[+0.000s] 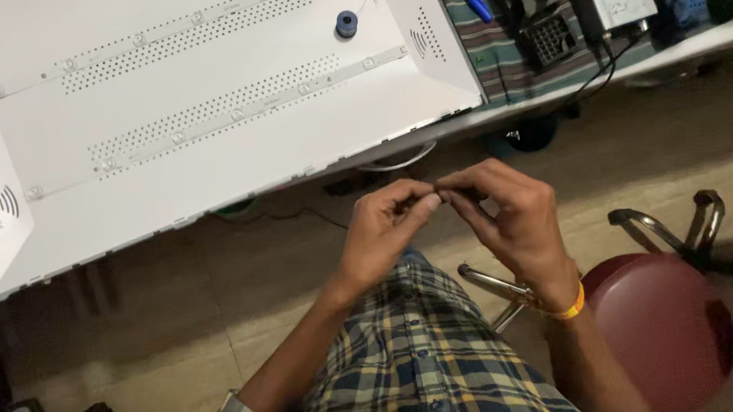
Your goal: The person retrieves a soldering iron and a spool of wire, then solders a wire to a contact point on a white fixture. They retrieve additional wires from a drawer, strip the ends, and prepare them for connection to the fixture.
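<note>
Both your left hand [388, 227] and right hand [508, 217] pinch something tiny between fingertips; the white backlight panel [187, 107] beyond them lies open, untouched.

Plaid shirt [406, 378], rolled sleeves, yellow wristband [569, 308].

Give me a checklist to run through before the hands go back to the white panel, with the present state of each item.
1. Both hands free of the panel: ok. The left hand and right hand meet fingertip to fingertip above the floor, apart from the white panel.
2. What the fingers pinch: cannot tell, too small to see.
3. Panel lying flat on the table: ok, with its near edge at the table's rim.
4. Blue spool within the panel: ok, it rests near the upper right corner.
5. Thin wire from the spool clear of the strips: cannot tell.
6. Red stool clear of the arms: ok, beside the right wrist.
</note>
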### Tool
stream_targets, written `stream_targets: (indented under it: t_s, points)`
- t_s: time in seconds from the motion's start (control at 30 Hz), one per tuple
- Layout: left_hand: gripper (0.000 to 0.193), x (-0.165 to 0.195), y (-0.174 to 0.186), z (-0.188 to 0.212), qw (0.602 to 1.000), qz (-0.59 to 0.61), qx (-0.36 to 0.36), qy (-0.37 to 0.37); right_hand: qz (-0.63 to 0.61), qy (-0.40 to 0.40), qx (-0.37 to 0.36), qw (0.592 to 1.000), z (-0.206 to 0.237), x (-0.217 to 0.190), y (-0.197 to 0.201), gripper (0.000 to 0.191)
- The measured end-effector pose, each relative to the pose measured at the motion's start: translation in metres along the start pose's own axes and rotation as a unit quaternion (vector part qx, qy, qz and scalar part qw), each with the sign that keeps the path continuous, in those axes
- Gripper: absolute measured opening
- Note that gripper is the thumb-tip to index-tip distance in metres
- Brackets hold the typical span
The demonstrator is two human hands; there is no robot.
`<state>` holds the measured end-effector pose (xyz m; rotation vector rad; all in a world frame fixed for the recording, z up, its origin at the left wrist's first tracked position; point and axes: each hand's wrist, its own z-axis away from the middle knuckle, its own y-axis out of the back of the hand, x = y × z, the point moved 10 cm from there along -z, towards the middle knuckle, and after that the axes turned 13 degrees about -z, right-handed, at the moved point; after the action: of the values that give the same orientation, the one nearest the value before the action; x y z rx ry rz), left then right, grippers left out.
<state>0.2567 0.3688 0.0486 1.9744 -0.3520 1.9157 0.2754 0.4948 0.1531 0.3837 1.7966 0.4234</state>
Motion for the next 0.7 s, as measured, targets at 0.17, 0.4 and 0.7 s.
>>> stream_targets:
  t_s: [0.17, 0.4, 0.7]
  points:
    - [0.018, -0.026, -0.004, 0.020, 0.997, -0.048, 0.029, 0.049, -0.314, -0.233, 0.045, 0.919, 0.040, 0.081, -0.016, 0.014]
    - [0.015, -0.041, 0.017, 0.053, 0.993, 0.019, 0.099, 0.068, -0.389, -0.201, 0.134, 0.889, 0.069, 0.098, -0.020, 0.019]
    - [0.014, -0.017, 0.043, 0.086, 0.976, -0.108, 0.173, 0.070, -0.252, -0.113, 0.030, 0.961, 0.072, 0.040, -0.073, 0.038]
